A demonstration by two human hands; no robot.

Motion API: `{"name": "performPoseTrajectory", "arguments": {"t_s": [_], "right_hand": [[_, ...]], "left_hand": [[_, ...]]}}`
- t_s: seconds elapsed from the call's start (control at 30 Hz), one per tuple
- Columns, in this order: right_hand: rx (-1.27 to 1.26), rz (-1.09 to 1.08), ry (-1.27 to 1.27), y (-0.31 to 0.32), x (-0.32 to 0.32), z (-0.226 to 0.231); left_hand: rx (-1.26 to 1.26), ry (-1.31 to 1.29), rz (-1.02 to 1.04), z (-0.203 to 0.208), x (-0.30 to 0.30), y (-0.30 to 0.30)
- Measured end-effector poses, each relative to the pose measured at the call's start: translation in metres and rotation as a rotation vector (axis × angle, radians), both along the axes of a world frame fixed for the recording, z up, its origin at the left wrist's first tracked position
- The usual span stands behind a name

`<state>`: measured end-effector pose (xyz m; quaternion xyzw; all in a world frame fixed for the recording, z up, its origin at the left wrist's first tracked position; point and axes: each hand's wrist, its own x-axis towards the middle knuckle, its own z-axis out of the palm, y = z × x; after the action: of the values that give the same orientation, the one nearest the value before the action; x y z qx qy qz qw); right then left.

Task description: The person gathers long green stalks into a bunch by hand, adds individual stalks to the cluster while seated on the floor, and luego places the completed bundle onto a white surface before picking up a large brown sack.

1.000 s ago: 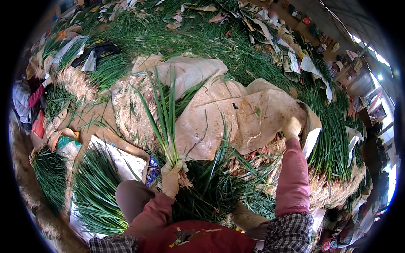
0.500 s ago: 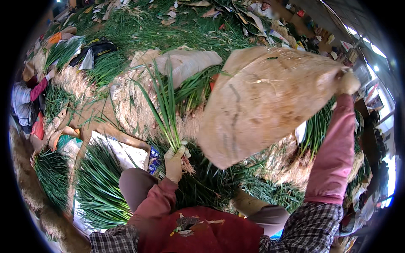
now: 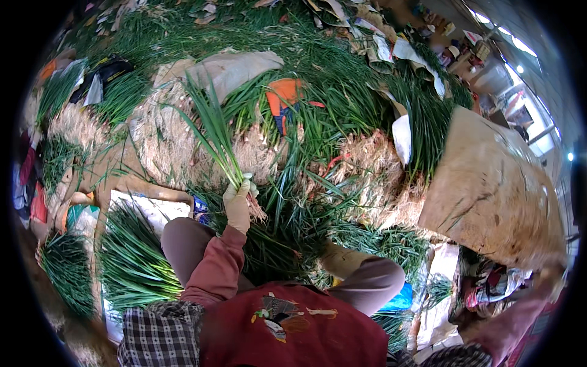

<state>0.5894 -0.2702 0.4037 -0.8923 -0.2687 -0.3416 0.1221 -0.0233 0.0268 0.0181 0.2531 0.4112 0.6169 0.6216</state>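
Green onion pile (image 3: 367, 73); right of it, a tan sheet (image 3: 495, 189) meets the person's right hand (image 3: 553, 272), its grip too blurred to tell; at the pile's near edge, the left hand (image 3: 236, 205) clamps an onion bunch (image 3: 220, 144).

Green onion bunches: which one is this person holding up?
The small bunch, clasped near its roots in the left grip. That sets it apart: the big bunch beside the left knee just lies on a white sheet, unheld.

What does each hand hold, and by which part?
Left hand: green onions, by stems near the roots. Right hand: brown sheet, by a lower corner.
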Motion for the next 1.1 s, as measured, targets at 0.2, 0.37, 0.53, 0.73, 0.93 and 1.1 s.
{"name": "performPoseTrajectory", "arguments": {"t_s": [0.2, 0.37, 0.53, 0.73, 0.93, 1.1], "right_hand": [[-0.215, -0.203, 0.296, -0.152, -0.039, -0.175], [-0.479, -0.267, 0.571, -0.213, -0.094, -0.321], [-0.776, -0.249, 0.812, -0.254, -0.150, -0.440], [-1.113, -0.193, 1.014, -0.301, -0.189, -0.506], [-1.337, 0.286, 0.206, -0.247, -0.123, -0.477], [0.214, 0.497, 1.211, 0.088, -0.232, -0.277]], "left_hand": [[0.028, 0.004, 0.004, -0.006, 0.023, 0.007], [-0.024, 0.018, 0.018, -0.007, 0.032, 0.006], [-0.019, 0.062, -0.008, -0.013, 0.030, 0.004], [0.083, 0.038, -0.042, -0.014, 0.017, -0.002], [0.041, 0.147, -0.046, -0.016, 0.006, -0.011], [0.029, 0.160, -0.076, -0.005, 0.018, -0.013]]}}
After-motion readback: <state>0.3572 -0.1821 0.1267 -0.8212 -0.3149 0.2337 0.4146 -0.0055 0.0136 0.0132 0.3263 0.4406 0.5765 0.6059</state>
